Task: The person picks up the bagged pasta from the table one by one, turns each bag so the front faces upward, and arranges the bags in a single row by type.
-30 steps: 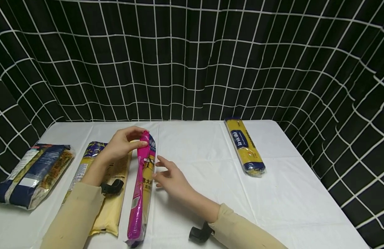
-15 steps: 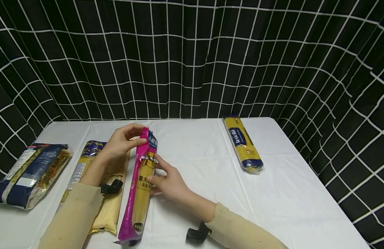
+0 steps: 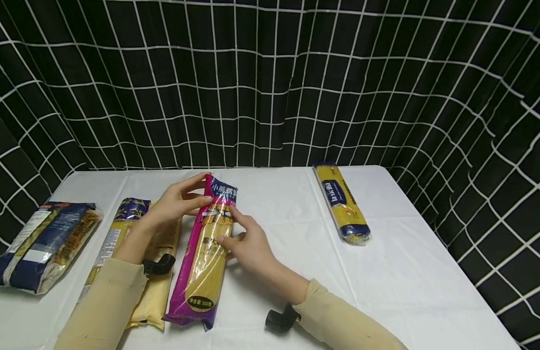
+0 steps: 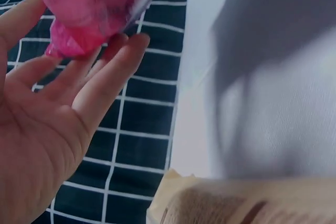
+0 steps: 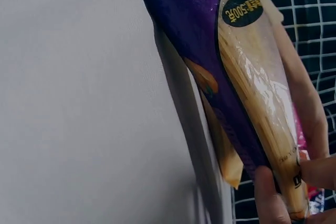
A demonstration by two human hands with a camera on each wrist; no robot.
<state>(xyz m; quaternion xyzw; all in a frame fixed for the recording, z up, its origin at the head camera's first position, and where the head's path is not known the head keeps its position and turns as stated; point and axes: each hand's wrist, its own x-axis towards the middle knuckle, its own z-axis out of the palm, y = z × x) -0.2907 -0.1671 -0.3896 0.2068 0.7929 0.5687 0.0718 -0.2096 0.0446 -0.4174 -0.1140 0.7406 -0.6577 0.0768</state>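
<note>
A pink and purple packet of spaghetti [image 3: 208, 253], with a clear window down its front, is held slightly tilted in the head view. My left hand [image 3: 175, 201] pinches its upper left corner, thumb in front. On the right edge, about halfway up, my right hand [image 3: 251, 243] grips it with the thumb on the window. The left wrist view has the packet's pink end [image 4: 86, 14] between the fingers of my left hand [image 4: 58, 103]. In the right wrist view, fingertips [image 5: 270, 198] of my right hand press the packet's side. The packet's back is hidden.
Left of the spaghetti packet lies a yellow pasta packet [image 3: 153, 296], partly under my left forearm. A dark blue bag [image 3: 44, 248] is farther left. A yellow and blue spaghetti packet [image 3: 341, 203] lies at the back right of the white table [image 3: 383, 291].
The pink packet has turned so its window faces up toward the head camera, and its top has shifted right. My right hand has come from beside it to grip its right edge.
</note>
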